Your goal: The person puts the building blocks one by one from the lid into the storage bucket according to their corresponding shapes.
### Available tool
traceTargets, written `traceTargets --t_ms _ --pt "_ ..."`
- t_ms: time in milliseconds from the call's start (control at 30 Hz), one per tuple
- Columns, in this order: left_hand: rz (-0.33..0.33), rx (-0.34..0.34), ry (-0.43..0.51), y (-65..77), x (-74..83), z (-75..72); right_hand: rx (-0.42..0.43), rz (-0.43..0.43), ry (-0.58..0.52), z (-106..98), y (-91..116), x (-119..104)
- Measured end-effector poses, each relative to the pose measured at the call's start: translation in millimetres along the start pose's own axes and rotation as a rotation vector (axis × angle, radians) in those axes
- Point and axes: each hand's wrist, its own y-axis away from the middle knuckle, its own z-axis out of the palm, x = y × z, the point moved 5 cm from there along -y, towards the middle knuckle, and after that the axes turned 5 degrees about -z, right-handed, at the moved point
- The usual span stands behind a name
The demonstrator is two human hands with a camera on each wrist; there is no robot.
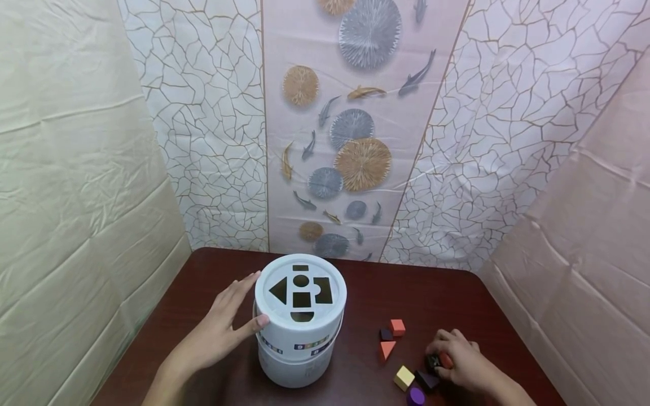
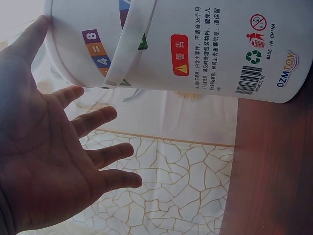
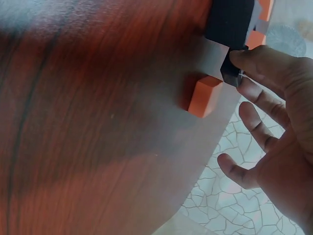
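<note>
A white bucket (image 1: 297, 372) with a shape-cut lid (image 1: 276, 313) stands left of the table's middle. My left hand (image 1: 223, 321) is spread beside it, thumb and fingertips at the lid's rim; the left wrist view shows the fingers extended and the palm off the wall. At the right, my right hand (image 1: 464, 361) pinches a small black block (image 3: 230, 71) between thumb and index finger, the other fingers loose. Near it on the table are an orange block (image 3: 204, 97) and a larger black block (image 3: 229, 22). The fingers partly hide the pinched block.
By the right hand lie a yellow cube (image 1: 404, 378) and a purple cylinder (image 1: 416, 396). Farther back sit an orange cube (image 1: 398, 327), a small dark block (image 1: 386, 334) and an orange triangle (image 1: 387, 350). Patterned cloth (image 1: 330, 124) hangs behind the dark red table (image 1: 218, 265).
</note>
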Motion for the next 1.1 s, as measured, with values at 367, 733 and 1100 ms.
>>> traceTargets --t_ms 367,733,1100 --pt "0.0 0.005 -0.001 -0.6 -1.4 -0.1 0.104 -0.044 0.008 -18.1 1.4 -13.8" --pt "0.011 0.011 -0.019 -0.4 0.2 -1.9 0.209 -0.091 -0.017 -34.0 -1.8 -30.4" --pt "0.003 0.003 -0.019 0.1 1.6 -2.1 0.391 -0.244 0.022 -49.4 -2.9 -49.2"
